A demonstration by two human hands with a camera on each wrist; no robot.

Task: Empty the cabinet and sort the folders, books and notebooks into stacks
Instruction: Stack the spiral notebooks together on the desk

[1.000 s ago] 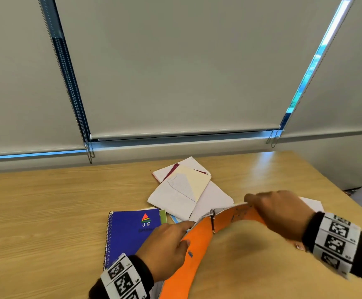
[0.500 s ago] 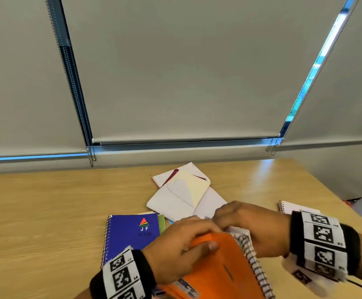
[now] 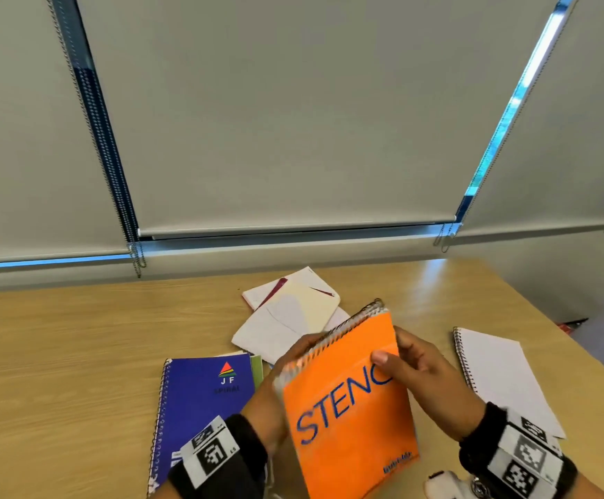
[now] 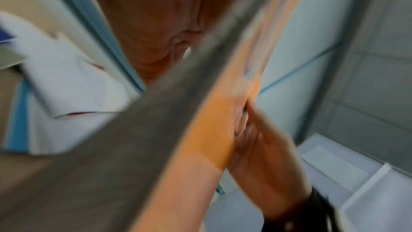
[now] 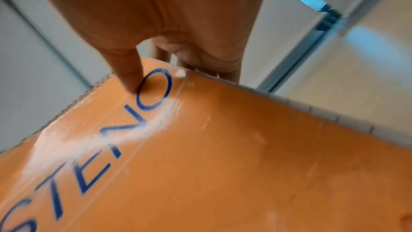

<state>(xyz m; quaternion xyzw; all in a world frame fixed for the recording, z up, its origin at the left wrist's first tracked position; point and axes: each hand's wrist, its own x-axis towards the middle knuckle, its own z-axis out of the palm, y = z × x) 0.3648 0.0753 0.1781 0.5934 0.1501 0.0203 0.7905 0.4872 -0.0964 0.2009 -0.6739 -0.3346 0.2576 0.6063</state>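
An orange spiral notebook (image 3: 347,408) printed STENO is held tilted above the wooden table (image 3: 59,354), closed, cover toward me. My right hand (image 3: 415,369) grips its right edge, thumb pressed on the cover by the letter O (image 5: 153,89), fingers behind. My left hand (image 3: 286,361) holds its spiral edge from behind, mostly hidden by the notebook. In the left wrist view the orange notebook (image 4: 207,130) is blurred. A blue JF spiral notebook (image 3: 199,397) lies flat at the left. A white spiral notebook (image 3: 498,376) lies at the right.
A loose heap of white and cream papers and booklets (image 3: 286,318) lies behind the hands, mid-table. A green edge (image 3: 256,369) shows under the blue notebook. Closed roller blinds (image 3: 293,120) fill the wall behind. The table's right edge slants close to the white notebook.
The orange notebook was open and bent a second ago. It is now closed and raised with its cover facing me, both hands shifted to its edges.
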